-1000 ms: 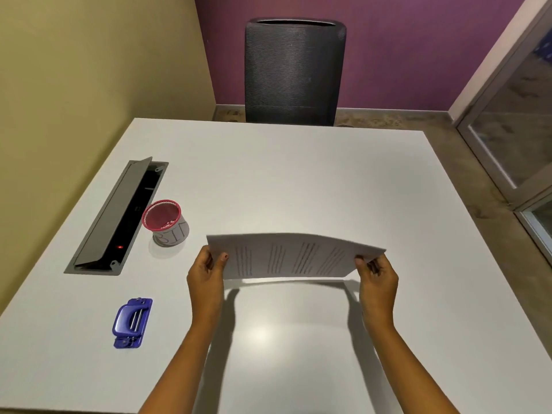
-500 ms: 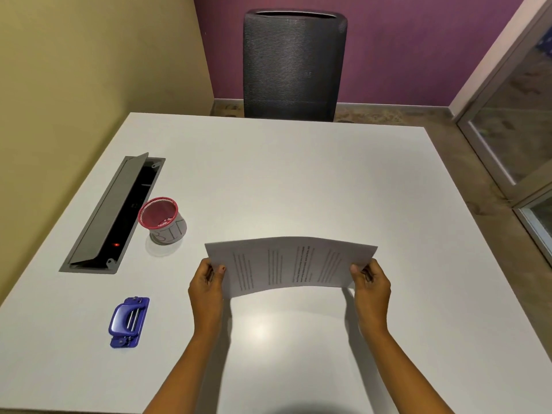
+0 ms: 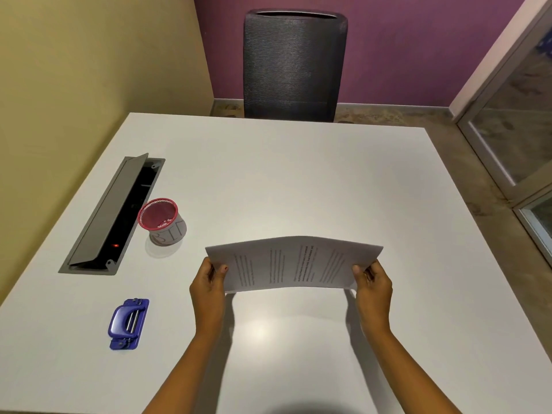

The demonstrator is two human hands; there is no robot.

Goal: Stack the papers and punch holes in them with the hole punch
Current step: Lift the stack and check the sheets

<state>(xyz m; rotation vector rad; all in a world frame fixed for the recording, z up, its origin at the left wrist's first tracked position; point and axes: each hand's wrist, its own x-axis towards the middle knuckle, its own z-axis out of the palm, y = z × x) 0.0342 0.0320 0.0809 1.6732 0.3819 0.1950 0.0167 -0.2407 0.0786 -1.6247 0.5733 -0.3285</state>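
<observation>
A thin stack of printed papers (image 3: pixel 294 262) is held up on edge above the white table (image 3: pixel 298 180), bowed upward in the middle. My left hand (image 3: pixel 209 286) pinches its left end and my right hand (image 3: pixel 372 283) pinches its right end. The papers' lower edge hangs just above the tabletop; whether it touches I cannot tell. A blue hole punch (image 3: pixel 128 323) lies flat on the table to the left of my left hand, apart from everything.
A red mesh cup (image 3: pixel 162 221) stands left of the papers. Beside it, an open grey cable tray (image 3: pixel 110 216) is set into the table. A dark office chair (image 3: pixel 294 65) stands at the far edge. A glass partition (image 3: pixel 513 121) is on the right.
The papers have tipped more upright and dropped slightly toward the table, with both hands lowering a little. The hole punch and cup have not moved.
</observation>
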